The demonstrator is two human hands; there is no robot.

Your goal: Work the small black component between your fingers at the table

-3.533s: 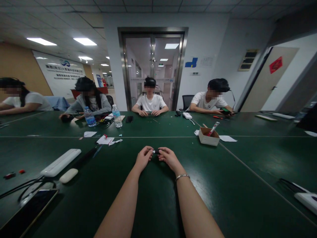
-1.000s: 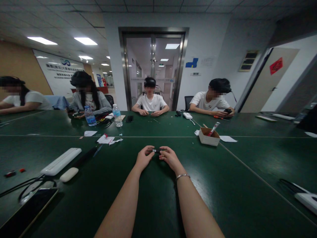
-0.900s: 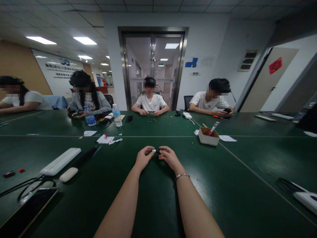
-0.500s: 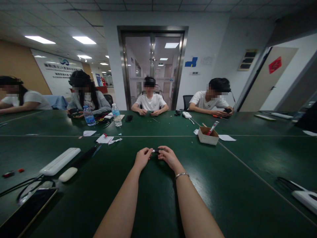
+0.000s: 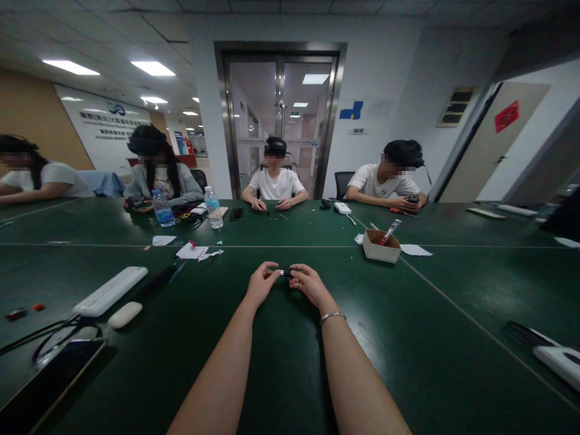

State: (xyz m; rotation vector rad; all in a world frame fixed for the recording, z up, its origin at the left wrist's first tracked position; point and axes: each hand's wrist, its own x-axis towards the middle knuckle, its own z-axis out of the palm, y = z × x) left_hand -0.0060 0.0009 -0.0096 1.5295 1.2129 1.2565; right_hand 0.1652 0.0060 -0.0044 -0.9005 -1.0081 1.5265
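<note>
Evidently, the work in hand is a two-handed hold on a small dark piece with a silvery end [image 5: 285, 273], which lies roughly level between the fingertips, above the green worktop [image 5: 290, 374]. The left hand [image 5: 261, 285] is closed at the silvery end, its thumb against it; the right hand [image 5: 312, 286] pinches the black end between thumb and fingers. Whether the piece is one part or two joined cannot be told at this size.

As a judgement, this is a step of fine handling, and any further move calls for a steady right-hand pinch, with the left fingertips kept in line with the piece so that it does not tilt or slip. The small carton [image 5: 381, 246] stands beyond and to the right, well apart from the hands. To the left lie a white power strip [image 5: 111, 292], a white oval item [image 5: 125, 315] just beside it, and a phone [image 5: 54, 383] nearer the person.
</note>
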